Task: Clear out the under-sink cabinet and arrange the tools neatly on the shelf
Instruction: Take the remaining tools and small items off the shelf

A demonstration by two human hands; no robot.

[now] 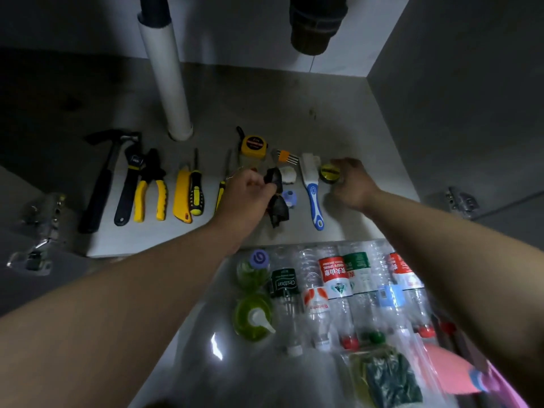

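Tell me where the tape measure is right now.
In the head view the yellow tape measure sits centre frame, right of the white pipe and just left of the orange hex key set.

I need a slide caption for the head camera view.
Left hand grips a black bundle; right hand holds a round roll beside aligned tools.

Both bare arms stretch forward, hands low and apart
The left hand (245, 191), knuckles up, has its fingers (263, 187) curled tight round a black bundle (278, 206); the right hand (354, 184), slightly further forward, bends its fingers round the side of a small round tin (330, 173), wrist straight
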